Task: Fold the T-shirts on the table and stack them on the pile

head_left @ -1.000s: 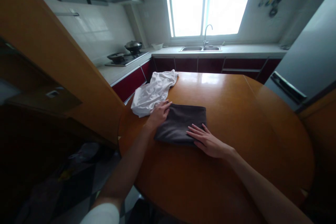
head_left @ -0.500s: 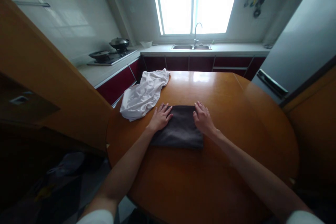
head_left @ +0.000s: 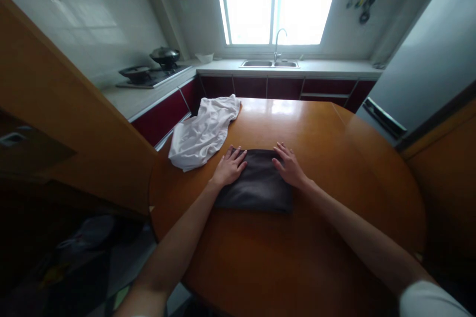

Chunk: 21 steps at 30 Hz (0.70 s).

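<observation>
A dark grey folded cloth (head_left: 257,185), perhaps a garment, lies flat as a rough rectangle on the wooden table (head_left: 345,173). My left hand (head_left: 228,167) rests on its far left corner, fingers spread. On the far right corner lies my right hand (head_left: 289,164), its fingers also apart and pointing away from me. Both palms face down, and neither hand grasps the fabric. Parts of the cloth's left and right edges are hidden under the hands. Beyond my left hand, a crumpled white cloth (head_left: 204,131) is spread near the table's left edge.
The oval table stands in a kitchen. Past it run a counter with a double sink (head_left: 269,64) and a faucet (head_left: 277,47). Pans (head_left: 163,57) sit on the stove at the left. A fridge (head_left: 416,64) rises at the right, and a wooden partition (head_left: 67,89) borders the left.
My right hand's fingers have spread slightly, and the hand still lies on the dark cloth's far right corner. The left hand stays nearly in place. The view has shifted a little.
</observation>
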Each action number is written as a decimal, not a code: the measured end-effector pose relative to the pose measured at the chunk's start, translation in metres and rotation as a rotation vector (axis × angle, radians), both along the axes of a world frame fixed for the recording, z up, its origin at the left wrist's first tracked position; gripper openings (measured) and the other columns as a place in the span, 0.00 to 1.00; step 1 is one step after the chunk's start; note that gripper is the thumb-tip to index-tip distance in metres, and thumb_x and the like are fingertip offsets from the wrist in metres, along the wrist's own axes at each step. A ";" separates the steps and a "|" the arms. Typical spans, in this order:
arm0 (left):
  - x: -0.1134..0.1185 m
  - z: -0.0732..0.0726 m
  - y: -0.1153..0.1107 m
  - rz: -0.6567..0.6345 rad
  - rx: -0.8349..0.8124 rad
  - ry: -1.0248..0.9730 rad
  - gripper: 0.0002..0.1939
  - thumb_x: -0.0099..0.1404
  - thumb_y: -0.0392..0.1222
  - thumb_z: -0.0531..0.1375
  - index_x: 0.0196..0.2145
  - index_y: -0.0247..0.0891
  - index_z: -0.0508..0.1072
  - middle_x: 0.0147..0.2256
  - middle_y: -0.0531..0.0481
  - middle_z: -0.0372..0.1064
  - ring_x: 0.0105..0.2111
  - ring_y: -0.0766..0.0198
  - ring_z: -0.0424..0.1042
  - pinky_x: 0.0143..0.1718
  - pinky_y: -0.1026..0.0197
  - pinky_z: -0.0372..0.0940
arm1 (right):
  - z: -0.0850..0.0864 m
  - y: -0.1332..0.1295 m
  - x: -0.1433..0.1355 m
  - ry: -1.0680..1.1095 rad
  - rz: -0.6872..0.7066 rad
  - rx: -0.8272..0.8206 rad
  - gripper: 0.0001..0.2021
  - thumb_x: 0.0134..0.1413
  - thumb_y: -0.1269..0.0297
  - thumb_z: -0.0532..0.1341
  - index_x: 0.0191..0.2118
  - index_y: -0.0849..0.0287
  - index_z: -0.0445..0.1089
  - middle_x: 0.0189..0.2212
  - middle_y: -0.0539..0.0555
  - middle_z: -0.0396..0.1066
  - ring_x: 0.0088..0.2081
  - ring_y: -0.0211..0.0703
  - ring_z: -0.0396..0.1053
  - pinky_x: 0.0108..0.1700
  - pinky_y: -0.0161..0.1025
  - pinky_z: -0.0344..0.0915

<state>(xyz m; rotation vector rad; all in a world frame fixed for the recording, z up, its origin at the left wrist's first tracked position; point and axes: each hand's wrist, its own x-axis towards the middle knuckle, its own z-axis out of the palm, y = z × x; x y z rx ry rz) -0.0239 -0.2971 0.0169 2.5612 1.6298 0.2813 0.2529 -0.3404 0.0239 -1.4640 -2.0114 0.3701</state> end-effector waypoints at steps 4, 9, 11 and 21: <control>-0.001 -0.005 0.001 -0.018 0.032 -0.009 0.30 0.76 0.57 0.45 0.70 0.45 0.57 0.72 0.47 0.45 0.72 0.47 0.34 0.68 0.39 0.48 | 0.010 -0.077 0.019 -0.072 0.317 0.079 0.31 0.64 0.52 0.59 0.70 0.50 0.56 0.72 0.57 0.48 0.73 0.51 0.39 0.71 0.60 0.39; -0.002 -0.008 0.003 -0.025 0.068 0.001 0.30 0.76 0.56 0.45 0.70 0.43 0.58 0.71 0.46 0.47 0.73 0.48 0.34 0.68 0.40 0.48 | 0.004 -0.124 0.026 -0.249 0.356 0.048 0.31 0.61 0.71 0.55 0.70 0.53 0.56 0.73 0.57 0.45 0.74 0.50 0.36 0.71 0.62 0.37; -0.002 -0.007 0.003 -0.025 0.071 0.013 0.30 0.76 0.56 0.44 0.70 0.42 0.57 0.71 0.45 0.47 0.72 0.48 0.35 0.68 0.40 0.48 | 0.003 -0.125 0.022 -0.249 0.329 0.029 0.34 0.56 0.75 0.53 0.69 0.56 0.56 0.73 0.58 0.45 0.74 0.50 0.37 0.71 0.62 0.37; -0.003 -0.007 0.006 -0.026 0.074 0.009 0.31 0.76 0.56 0.43 0.70 0.42 0.57 0.71 0.45 0.47 0.72 0.49 0.36 0.68 0.40 0.49 | -0.002 -0.122 -0.018 -0.206 0.081 0.041 0.41 0.45 0.81 0.51 0.68 0.59 0.57 0.71 0.59 0.50 0.73 0.47 0.38 0.72 0.57 0.39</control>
